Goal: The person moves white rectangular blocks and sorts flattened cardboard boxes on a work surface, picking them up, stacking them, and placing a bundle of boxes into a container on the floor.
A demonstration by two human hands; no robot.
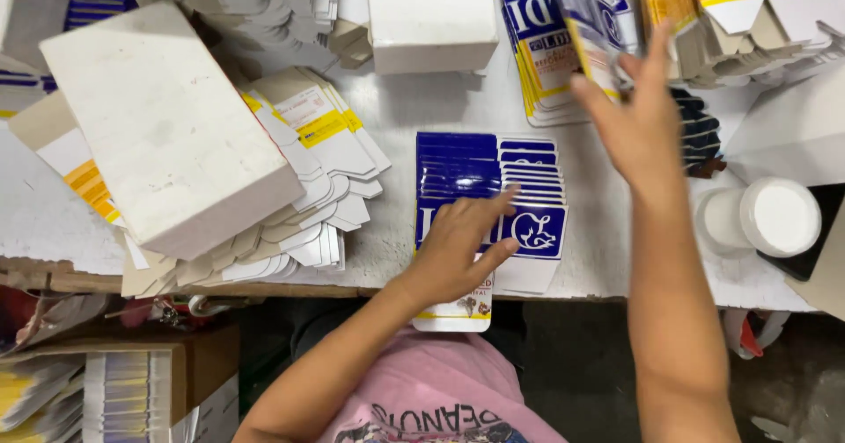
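Observation:
My left hand [462,241] presses flat on a fanned stack of blue and white flat cartons [480,166] near the table's front edge, fingers spread. My right hand [634,113] is raised farther back and holds one blue, white and yellow flat carton [588,25] by its edge, tilted and blurred. Behind it lies another pile of the same blue cartons [537,51].
A large white box [167,126] rests on a fan of white and yellow flat cartons [321,157] at the left. Another white box [431,16] stands at the back. White round tubs [775,219] sit at the right. Yellow cartons [731,7] pile up at the back right. An open cardboard box [123,381] stands below the table.

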